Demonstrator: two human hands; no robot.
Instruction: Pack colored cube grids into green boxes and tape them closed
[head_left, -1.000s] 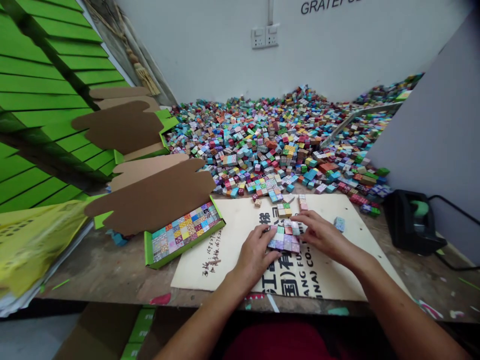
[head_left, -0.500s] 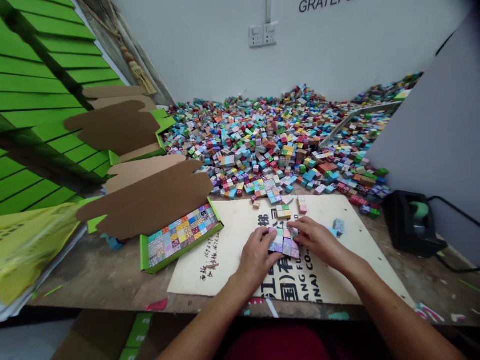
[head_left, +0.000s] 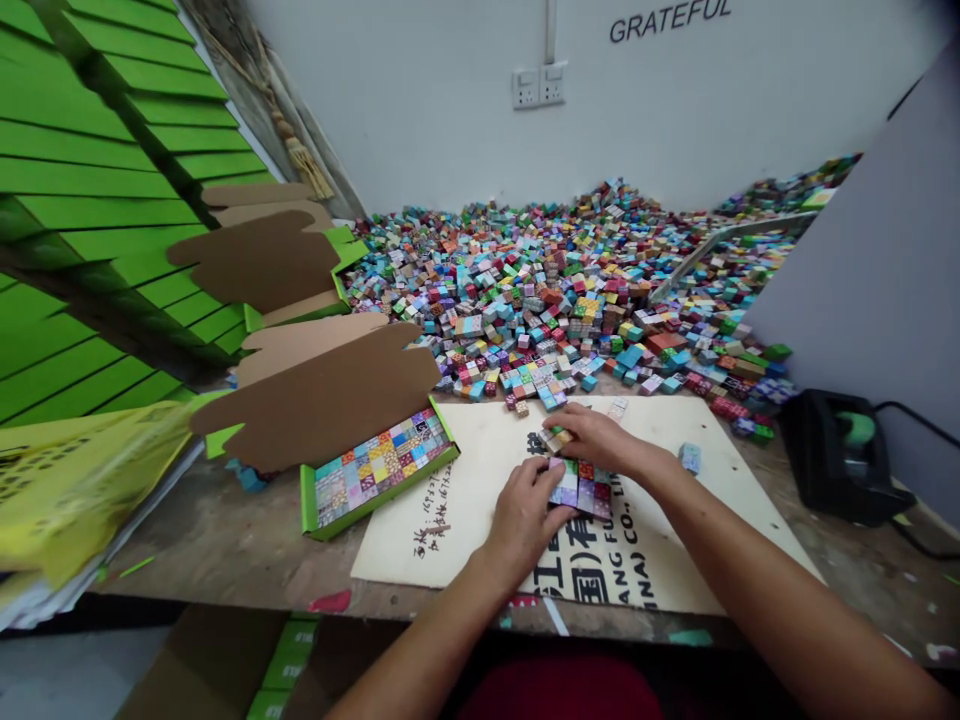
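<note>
A flat group of small patterned cubes (head_left: 592,492) lies on the cream board (head_left: 465,540), which bears black printed characters. My left hand (head_left: 526,505) is closed on the left side of this group, thumb at its lower edge and fingers at its upper left. Just above the group, my right hand (head_left: 592,437) has its fingertips on a small yellowish block (head_left: 556,438). A light blue block (head_left: 690,458) rests on the board to the right. On the left stands an open green box (head_left: 379,470) filled with rows of colourful cubes.
A large heap of loose cubes (head_left: 487,270) reaches the wall. Brown cardboard flaps (head_left: 322,395) lean over the green box. A black tape dispenser (head_left: 847,455) is at the right, yellow wrapped papers (head_left: 82,480) at the left, and green boxes (head_left: 97,200) are stacked behind.
My right hand has moved up and left from the cube group to the yellowish block. My left hand still holds the group. The whole view has shifted slightly.
</note>
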